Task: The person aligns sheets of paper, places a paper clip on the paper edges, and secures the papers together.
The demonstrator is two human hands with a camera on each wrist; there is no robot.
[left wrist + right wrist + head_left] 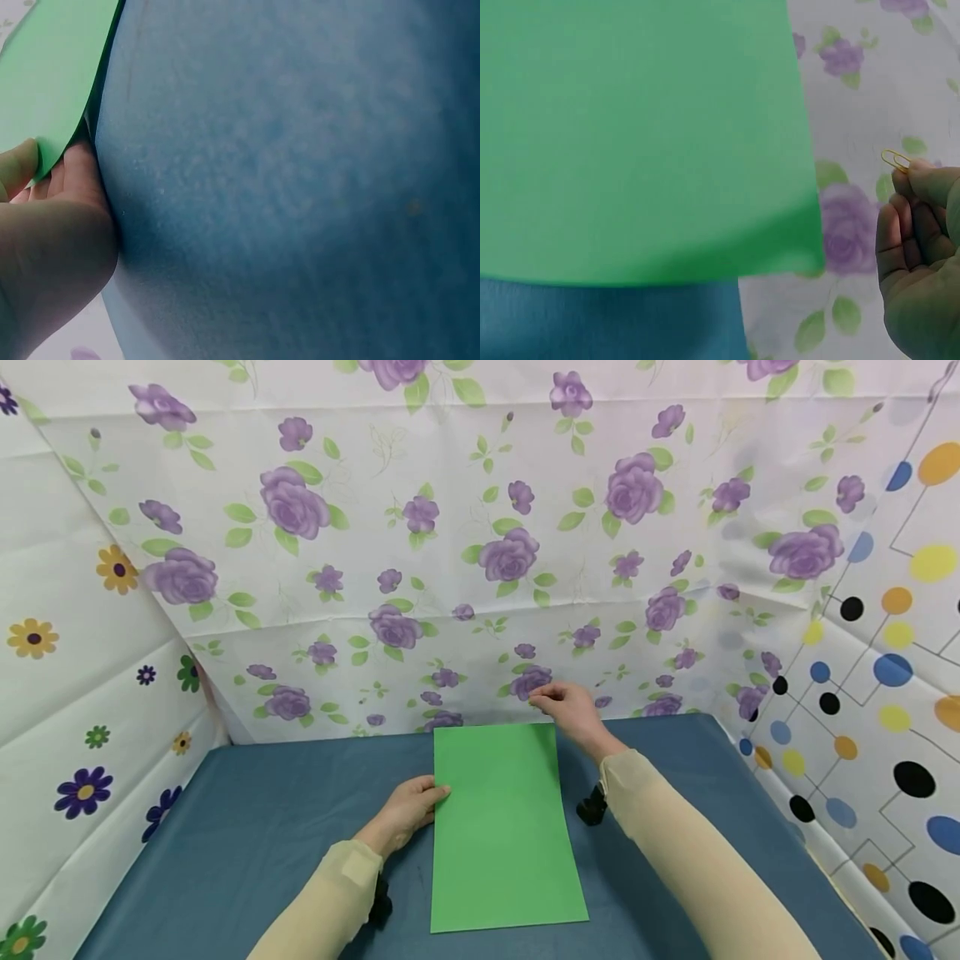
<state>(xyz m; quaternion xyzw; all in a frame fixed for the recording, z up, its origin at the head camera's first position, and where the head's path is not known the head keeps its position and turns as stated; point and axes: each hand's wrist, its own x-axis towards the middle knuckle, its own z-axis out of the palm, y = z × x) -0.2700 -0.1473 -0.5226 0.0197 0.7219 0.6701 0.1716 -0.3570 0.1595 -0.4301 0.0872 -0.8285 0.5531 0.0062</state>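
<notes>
A green sheet of paper (501, 835) stretches lengthwise over the blue-covered table. At its left edge my left hand (405, 810) pinches it, thumb on top and fingers underneath, as the left wrist view shows; the sheet (56, 67) bends up off the cloth there. My right hand (573, 714) is raised just past the sheet's far right corner, apart from it. Between thumb and index finger it pinches a small yellow paper clip (897, 159), whose looped end sticks out free. The other fingers of that hand (922, 277) are curled loosely below.
A blue cloth (300, 827) covers the table. Behind it hangs a white curtain with purple roses (510, 556). A flowered sheet (82, 718) closes the left side, and a dotted one (862, 693) the right. Dark wrist devices (592, 807) sit under both sleeves.
</notes>
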